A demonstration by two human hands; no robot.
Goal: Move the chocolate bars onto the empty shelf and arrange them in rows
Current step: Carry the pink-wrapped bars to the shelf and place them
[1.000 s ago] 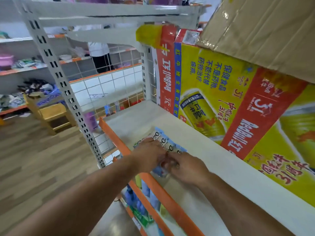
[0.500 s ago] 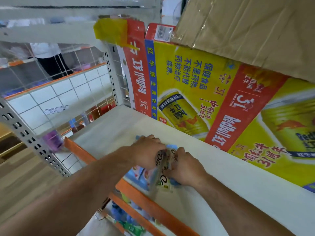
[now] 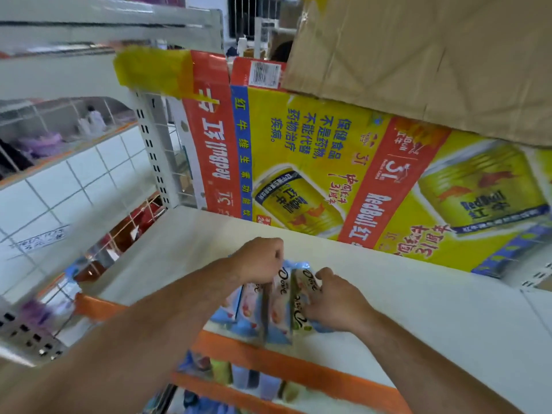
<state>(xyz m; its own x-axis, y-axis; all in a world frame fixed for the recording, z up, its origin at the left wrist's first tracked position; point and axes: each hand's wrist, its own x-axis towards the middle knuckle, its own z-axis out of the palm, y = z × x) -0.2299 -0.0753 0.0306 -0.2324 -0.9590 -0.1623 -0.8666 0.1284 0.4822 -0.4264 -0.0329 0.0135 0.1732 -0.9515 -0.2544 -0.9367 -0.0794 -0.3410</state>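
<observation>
Several light-blue and white Dove chocolate bars (image 3: pixel 279 306) stand on edge, side by side, near the front of the white shelf (image 3: pixel 418 321). My left hand (image 3: pixel 259 259) grips the far ends of the left bars from above with curled fingers. My right hand (image 3: pixel 336 300) holds the rightmost bar, fingers curled over its top and side. The bars' lower ends reach the shelf's orange front lip (image 3: pixel 298 367).
A yellow and red Red Bull carton (image 3: pixel 328 162) stands along the back of the shelf, with a brown cardboard box (image 3: pixel 433 55) above it. A white perforated upright (image 3: pixel 152 153) rises at the left. Products fill the lower shelf (image 3: pixel 227 375).
The bars, first lying low under my hands, now stand upright in a tight group. Both hands stayed on them while the view swung right and closer.
</observation>
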